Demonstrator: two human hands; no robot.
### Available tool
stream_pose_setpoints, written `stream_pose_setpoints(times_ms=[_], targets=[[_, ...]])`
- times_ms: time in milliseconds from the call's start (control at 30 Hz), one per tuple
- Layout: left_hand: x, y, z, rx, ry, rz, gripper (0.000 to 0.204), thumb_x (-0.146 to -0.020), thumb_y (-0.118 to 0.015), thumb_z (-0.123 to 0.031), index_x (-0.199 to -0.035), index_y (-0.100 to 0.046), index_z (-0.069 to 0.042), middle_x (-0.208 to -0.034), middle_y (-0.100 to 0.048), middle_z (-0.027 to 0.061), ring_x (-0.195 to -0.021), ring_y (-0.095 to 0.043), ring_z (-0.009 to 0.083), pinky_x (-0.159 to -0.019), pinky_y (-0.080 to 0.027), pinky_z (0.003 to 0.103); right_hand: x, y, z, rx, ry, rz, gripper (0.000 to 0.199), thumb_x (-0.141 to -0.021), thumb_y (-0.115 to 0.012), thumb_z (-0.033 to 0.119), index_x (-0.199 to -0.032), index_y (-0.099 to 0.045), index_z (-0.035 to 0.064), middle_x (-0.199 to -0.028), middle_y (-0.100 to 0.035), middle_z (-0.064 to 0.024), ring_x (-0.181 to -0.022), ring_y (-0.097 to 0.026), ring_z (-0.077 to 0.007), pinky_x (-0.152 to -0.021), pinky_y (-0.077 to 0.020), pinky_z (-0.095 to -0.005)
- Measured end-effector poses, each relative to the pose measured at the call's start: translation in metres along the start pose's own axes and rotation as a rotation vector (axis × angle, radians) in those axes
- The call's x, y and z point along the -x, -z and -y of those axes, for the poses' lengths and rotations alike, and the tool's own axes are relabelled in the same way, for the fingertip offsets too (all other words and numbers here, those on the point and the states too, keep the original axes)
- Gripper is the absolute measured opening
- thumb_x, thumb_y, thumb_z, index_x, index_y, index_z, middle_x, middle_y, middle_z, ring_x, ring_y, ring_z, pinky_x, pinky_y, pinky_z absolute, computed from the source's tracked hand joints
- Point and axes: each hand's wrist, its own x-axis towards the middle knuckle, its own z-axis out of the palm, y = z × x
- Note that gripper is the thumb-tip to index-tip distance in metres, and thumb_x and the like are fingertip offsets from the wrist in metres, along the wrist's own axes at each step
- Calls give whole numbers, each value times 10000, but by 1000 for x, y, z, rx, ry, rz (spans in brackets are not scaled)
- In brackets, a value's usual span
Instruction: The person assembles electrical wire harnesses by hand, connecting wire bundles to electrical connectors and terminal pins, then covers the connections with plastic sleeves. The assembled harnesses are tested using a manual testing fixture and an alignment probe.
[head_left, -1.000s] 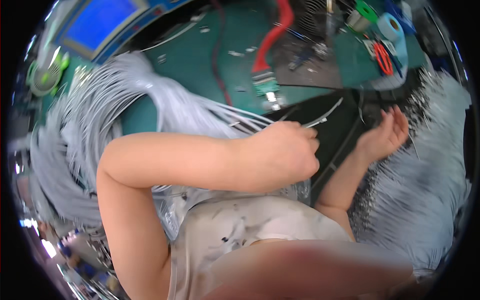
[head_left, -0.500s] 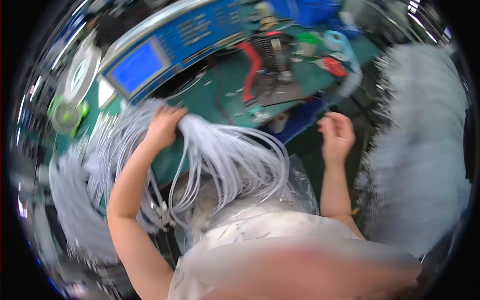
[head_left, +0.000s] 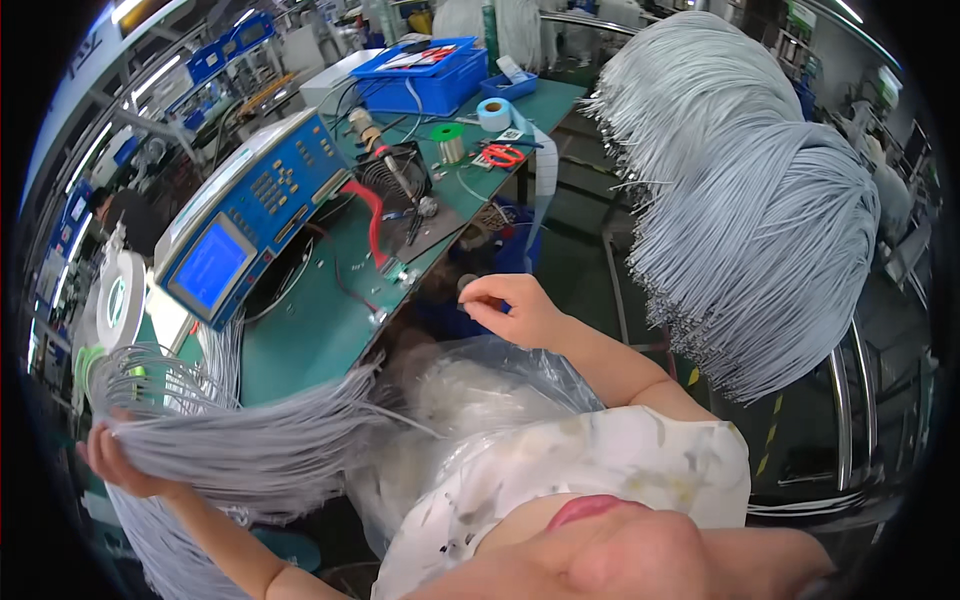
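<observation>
At the far left, my left hand is wrapped around a thick bundle of pale grey cables. The bundle sags from there toward my lap, and its looped part spreads above the hand. My right hand is up in front of me, just past the table's right edge. Its thumb and fingers are pressed together, with a small dark thing at the tips that I cannot make out. A clear plastic sheet covers my lap beneath it. More grey cables hang below my left hand.
A blue bench instrument with a lit screen stands on the green table. Behind are a soldering iron, a solder spool, red-handled scissors, a label roll and a blue bin. Large cable heaps hang on a rack at right.
My left hand has carried the cable bundle from the table in front of the instrument out to the far left. My view has turned, and the right hand now appears nearer the middle.
</observation>
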Motion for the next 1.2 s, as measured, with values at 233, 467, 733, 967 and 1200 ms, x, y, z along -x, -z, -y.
stream_pose_setpoints(times_ms=[233, 467, 733, 967, 1200], targets=[[-56, 74, 86, 1557, 1027, 651, 366, -851, -488, -267, -1071, -509, 25, -1029, -550, 110, -1005, -484, 195, -844, -423, 349, -20, -51, 25, 50, 568, 257, 102, -669, -614, 5, -765, -589, 29, -634, -551, -97, -533, -523, -223, -479, -405, -276], [-76, 163, 141, 732, 1298, -120, 567, -754, -624, -294, -1220, -396, -67, -1131, -464, 174, -1058, -426, 258, -983, -262, 385, -36, -116, 90, -238, 614, 663, 144, -658, -590, -73, -781, -584, 3, -640, -558, -85, -533, -530, -183, -487, -410, -244], [-138, 291, 106, 655, 1191, 83, 644, -714, -630, -374, -1227, -386, -69, -1159, -435, 183, -1078, -408, 274, -986, -250, 406, 30, -218, 273, -1100, 861, 1197, 441, -762, -582, 149, -1133, -419, -25, -1078, -496, -183, -949, -512, -286, -781, -429, -318], [-184, 353, 58, 744, 1119, 255, 715, -680, -636, -443, -1232, -377, -71, -1184, -410, 191, -1095, -392, 287, -990, -239, 424, 127, -299, 344, -805, 523, 1120, 644, -802, -501, 359, -1248, -268, -43, -1257, -326, -232, -1199, -281, -327, -984, -240, -357], [-195, 393, 22, 925, 1094, 402, 787, -645, -642, -513, -1238, -368, -72, -1208, -385, 198, -1112, -376, 300, -993, -228, 442, 152, -355, 307, -461, 946, 759, 606, -826, -379, 370, -1319, -194, 70, -1359, -135, -227, -1267, -122, -365, -996, -136, -500]])
